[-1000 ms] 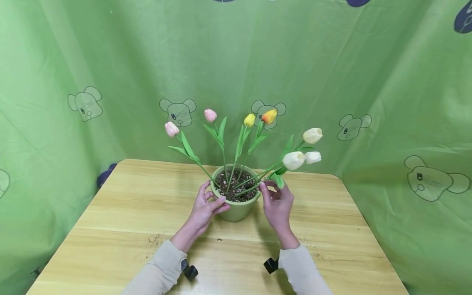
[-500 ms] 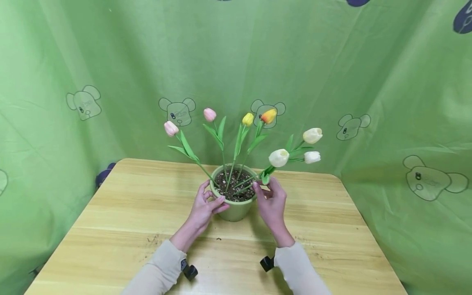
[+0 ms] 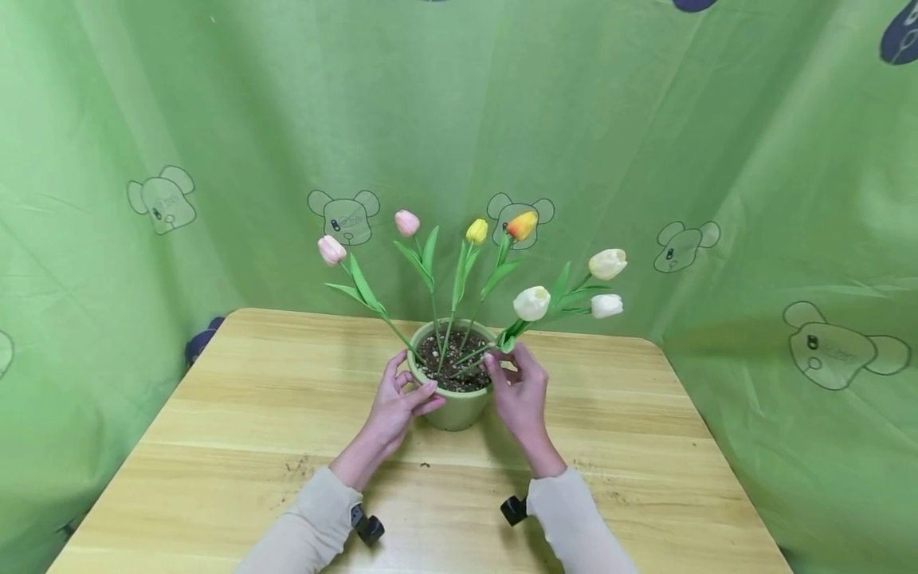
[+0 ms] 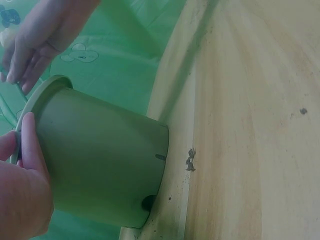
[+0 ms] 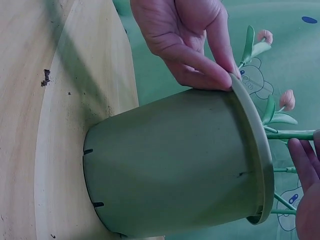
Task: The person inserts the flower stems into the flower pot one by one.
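Observation:
A green flowerpot (image 3: 453, 414) full of dark soil (image 3: 452, 360) stands upright on the table. My left hand (image 3: 397, 406) grips its near left rim, thumb on the rim and fingers against the outer wall (image 4: 100, 155). Over the right side of the rim, my right hand (image 3: 522, 395) pinches the green stem (image 5: 290, 135) of a white tulip (image 3: 532, 304) low down. That tulip leans right, its lower end toward the soil. Two more white tulips (image 3: 607, 264) lean out behind it, their stems partly hidden by the hand and leaves.
Two pink tulips (image 3: 332, 250) lean left in the pot. A yellow tulip (image 3: 476, 231) and an orange-yellow tulip (image 3: 523, 225) rise at the back. Soil crumbs (image 4: 190, 160) lie on the wooden table (image 3: 215, 446). A green curtain (image 3: 430, 104) surrounds its far sides.
My right hand has moved left over the pot rim, and the pinched white tulip's head has swung left with it. The yellow tulip has shifted slightly left. My left hand stays on the rim.

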### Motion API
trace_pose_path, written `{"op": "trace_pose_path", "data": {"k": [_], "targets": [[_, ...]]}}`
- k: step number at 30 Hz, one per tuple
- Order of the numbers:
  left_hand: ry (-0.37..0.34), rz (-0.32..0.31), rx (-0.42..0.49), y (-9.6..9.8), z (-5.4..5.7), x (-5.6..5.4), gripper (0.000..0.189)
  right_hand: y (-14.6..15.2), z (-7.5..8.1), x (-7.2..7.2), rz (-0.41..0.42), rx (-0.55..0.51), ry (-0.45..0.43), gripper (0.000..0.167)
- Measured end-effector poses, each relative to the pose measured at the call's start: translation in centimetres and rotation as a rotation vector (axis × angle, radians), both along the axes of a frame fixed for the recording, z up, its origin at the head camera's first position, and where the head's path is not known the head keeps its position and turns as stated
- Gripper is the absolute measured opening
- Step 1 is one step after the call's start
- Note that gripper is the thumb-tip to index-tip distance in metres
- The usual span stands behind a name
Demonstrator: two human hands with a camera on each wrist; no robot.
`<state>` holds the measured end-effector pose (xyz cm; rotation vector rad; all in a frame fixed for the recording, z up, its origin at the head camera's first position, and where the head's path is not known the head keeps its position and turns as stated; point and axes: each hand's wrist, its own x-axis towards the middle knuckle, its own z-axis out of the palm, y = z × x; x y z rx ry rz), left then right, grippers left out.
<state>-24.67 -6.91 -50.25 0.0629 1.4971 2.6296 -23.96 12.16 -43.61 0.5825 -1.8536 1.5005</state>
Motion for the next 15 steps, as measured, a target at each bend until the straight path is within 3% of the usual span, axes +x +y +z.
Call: {"op": "trace_pose_path", "data": {"k": [8,15], "targets": [[-0.006,0.009,0.008,-0.04,0.11,0.13,0.089,0.07,-0.66,-0.24,0.001,-0.025,-0.106,0.014],[-0.007,0.002,0.008,0.05,0.21,0.11,0.090,-0.04,-0.67,-0.27,0.009,-0.022,-0.110,0.014]]}}
